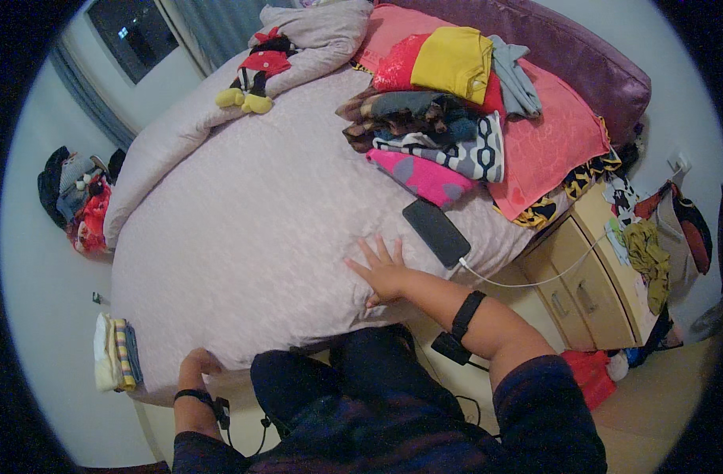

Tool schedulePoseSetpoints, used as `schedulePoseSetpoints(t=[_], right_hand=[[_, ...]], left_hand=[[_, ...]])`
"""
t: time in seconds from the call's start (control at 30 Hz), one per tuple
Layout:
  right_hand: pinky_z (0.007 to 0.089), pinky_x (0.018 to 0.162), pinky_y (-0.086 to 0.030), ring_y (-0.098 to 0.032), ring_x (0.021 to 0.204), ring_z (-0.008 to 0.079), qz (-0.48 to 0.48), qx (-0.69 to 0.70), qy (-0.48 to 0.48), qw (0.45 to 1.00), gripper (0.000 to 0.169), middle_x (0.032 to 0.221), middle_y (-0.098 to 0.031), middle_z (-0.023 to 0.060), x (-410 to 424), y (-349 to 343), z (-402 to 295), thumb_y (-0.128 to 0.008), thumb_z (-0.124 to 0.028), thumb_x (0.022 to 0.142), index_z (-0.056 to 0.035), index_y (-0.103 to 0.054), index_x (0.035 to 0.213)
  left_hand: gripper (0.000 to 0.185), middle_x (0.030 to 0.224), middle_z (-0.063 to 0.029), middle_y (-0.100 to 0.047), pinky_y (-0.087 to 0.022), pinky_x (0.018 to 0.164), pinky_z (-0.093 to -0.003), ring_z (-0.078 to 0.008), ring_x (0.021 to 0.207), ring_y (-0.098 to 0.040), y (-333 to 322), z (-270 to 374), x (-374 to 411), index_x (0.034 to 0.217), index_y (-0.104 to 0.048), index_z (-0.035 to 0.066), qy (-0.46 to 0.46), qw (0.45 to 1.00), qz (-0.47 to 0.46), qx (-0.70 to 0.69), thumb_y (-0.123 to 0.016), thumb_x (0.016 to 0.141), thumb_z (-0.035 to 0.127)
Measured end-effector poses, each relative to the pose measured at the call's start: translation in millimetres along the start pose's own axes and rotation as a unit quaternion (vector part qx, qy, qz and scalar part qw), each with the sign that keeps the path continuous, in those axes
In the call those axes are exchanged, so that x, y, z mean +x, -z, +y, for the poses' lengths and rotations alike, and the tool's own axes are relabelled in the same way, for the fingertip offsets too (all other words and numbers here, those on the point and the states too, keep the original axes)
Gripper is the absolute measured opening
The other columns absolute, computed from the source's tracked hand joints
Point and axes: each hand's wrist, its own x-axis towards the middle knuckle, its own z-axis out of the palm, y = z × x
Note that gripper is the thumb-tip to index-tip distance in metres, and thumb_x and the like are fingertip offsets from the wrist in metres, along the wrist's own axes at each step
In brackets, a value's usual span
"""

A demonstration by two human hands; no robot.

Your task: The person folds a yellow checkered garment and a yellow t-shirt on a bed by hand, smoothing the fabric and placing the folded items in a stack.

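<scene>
My right hand (pixel 384 274) lies flat on the pale bed cover (pixel 237 237), fingers spread and nothing in them. Just beyond it is a dark smartphone (pixel 436 232), with a white charging cable (pixel 527 285) plugged into its near end. My left hand (pixel 202 360) is at the near edge of the bed, bent at the wrist. Its fingers are mostly hidden, so whether they grip the cover is unclear. Past the phone lie a folded pink and grey cloth (pixel 420 176) and a black-and-white patterned cloth (pixel 485 148).
A yellow folded garment (pixel 452 62) tops a clothes pile by the coral pillow (pixel 562 130). A plush toy (pixel 257 74) rests on the rolled quilt (pixel 177 148). Folded textiles (pixel 117 352) sit at the left corner. A wooden bedside cabinet (pixel 592 284) stands at right.
</scene>
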Motion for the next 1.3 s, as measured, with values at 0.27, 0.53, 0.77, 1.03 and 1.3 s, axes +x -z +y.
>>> schedulePoseSetpoints(t=[0.27, 0.53, 0.77, 1.03, 1.3], right_hand=[[0.0781, 0.104, 0.003, 0.013, 0.145, 0.0525, 0.011, -0.007, -0.003, 1.0, 0.116, 0.162, 0.012, 0.021, -1, 2, 1, -0.083, -0.05, 0.068, -0.0308, -0.012, 0.157], [0.0767, 0.106, 0.003, 0.01, 0.147, 0.0494, 0.028, -0.028, -0.032, 0.999, 0.117, 0.163, 0.01, 0.018, -7, 4, -7, -0.084, -0.052, 0.065, -0.0315, -0.015, 0.157], [0.0757, 0.107, 0.001, 0.009, 0.147, 0.0479, 0.035, -0.033, -0.041, 0.998, 0.123, 0.164, 0.009, 0.0126, 1, -1, -21, -0.088, -0.049, 0.061, -0.0346, -0.012, 0.157], [0.0767, 0.107, -0.001, 0.01, 0.147, 0.0485, 0.028, -0.058, -0.103, 0.993, 0.132, 0.163, 0.016, 0.0135, -5, 4, -37, -0.092, -0.046, 0.055, -0.0321, -0.01, 0.157], [0.0758, 0.107, 0.003, 0.013, 0.147, 0.048, -0.036, -0.079, -0.144, 0.986, 0.133, 0.162, 0.017, 0.0175, -7, 10, -34, -0.09, -0.052, 0.056, -0.0305, -0.007, 0.158]], left_hand=[[0.045, 0.103, -0.0088, -0.073, -0.053, 0.085, -0.0365, -0.0228, 0.094, -0.068, 6, 24, -7, 0.098, -0.074, 0.005, 0.026, 0.996, -0.041, 0.07, -0.072, 0.079, 0.046], [0.045, 0.111, -0.0079, -0.072, -0.052, 0.086, -0.0361, -0.0244, 0.1, -0.067, 14, 22, -1, 0.111, -0.072, 0.01, -0.016, 0.998, -0.034, 0.054, -0.068, 0.083, 0.045], [0.043, 0.117, -0.0072, -0.07, -0.053, 0.086, -0.044, -0.0272, 0.103, -0.066, 29, 5, -22, 0.116, -0.071, 0.015, 0.016, 0.996, -0.089, -0.028, -0.076, 0.08, 0.037], [0.05, 0.134, -0.008, -0.061, -0.047, 0.098, -0.0426, -0.0261, 0.12, -0.058, 39, 38, 14, 0.123, -0.067, 0.015, 0.072, 0.986, -0.131, 0.071, -0.074, 0.08, 0.04], [0.054, 0.127, -0.0079, -0.065, -0.044, 0.103, -0.0412, -0.0264, 0.121, -0.058, 59, 89, -29, 0.119, -0.07, 0.018, 0.028, 0.986, -0.01, 0.163, -0.078, 0.074, 0.045]])
